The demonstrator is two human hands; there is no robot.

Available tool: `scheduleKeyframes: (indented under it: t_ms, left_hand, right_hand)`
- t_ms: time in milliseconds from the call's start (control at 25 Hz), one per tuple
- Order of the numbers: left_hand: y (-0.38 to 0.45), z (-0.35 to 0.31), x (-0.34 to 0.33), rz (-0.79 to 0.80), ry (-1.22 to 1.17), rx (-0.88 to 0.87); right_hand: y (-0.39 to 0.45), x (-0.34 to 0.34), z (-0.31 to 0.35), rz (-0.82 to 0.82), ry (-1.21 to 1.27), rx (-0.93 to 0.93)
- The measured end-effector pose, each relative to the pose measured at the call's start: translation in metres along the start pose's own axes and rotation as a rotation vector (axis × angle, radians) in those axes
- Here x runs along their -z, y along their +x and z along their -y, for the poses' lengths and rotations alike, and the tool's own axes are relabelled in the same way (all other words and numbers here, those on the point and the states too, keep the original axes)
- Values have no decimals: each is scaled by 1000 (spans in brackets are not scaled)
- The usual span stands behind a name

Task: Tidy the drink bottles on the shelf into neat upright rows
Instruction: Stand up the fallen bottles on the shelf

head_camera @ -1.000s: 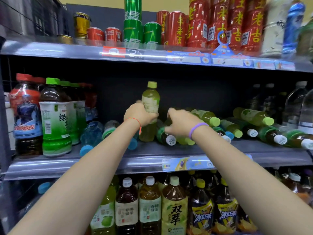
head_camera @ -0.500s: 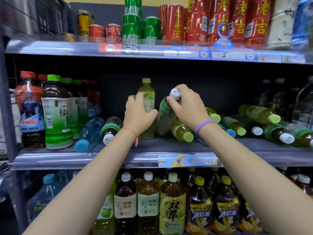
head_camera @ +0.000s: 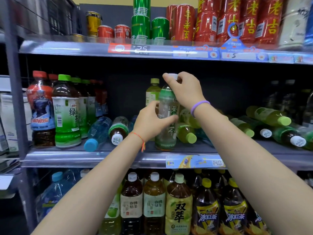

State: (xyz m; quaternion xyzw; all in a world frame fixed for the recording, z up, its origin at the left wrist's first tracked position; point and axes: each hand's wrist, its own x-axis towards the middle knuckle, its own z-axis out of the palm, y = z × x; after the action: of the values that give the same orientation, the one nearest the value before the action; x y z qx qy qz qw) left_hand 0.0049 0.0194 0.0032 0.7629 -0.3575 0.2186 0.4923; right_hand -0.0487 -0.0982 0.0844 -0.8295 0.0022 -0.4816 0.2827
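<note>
A white-capped green tea bottle (head_camera: pixel 166 106) stands upright on the middle shelf (head_camera: pixel 101 157). My right hand (head_camera: pixel 185 89) pinches its cap from above. My left hand (head_camera: pixel 153 121) wraps around its body from the left. Just behind it stands an upright yellow-green bottle (head_camera: pixel 153 90). Several bottles lie on their sides: a blue-capped water bottle (head_camera: pixel 97 133) and a white-capped green one (head_camera: pixel 118 130) to the left, a yellow-green one (head_camera: pixel 186 134) just to the right, and more (head_camera: pixel 269 116) at the far right.
Upright large bottles (head_camera: pixel 66 112) fill the middle shelf's left end. Cans (head_camera: pixel 140 26) and red bottles line the shelf above. Large tea bottles (head_camera: pixel 178 206) stand on the shelf below. A grey upright post (head_camera: pixel 14 78) bounds the left side.
My right hand lifted the white-capped green bottle from lying to standing upright. My left hand left the yellow-green bottle behind and now grips the green bottle's body.
</note>
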Motion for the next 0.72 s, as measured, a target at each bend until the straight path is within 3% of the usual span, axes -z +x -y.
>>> scheduleKeyframes:
  t_ms: [160,320,520,720]
  left_hand:
    - [-1,13,13,-95,85,75]
    - [5,17,33,-71,148,180]
    - [13,19,37,-20,186,273]
    - [12,18,25,-103,313,309]
  right_hand:
    - [-1,-18,-15,92,114,-225]
    - [-20,-46,-46,400,101,-436]
    - [-27,-63,-45,484,136,-353]
    - [-34,-58,-51,642,-352,-222]
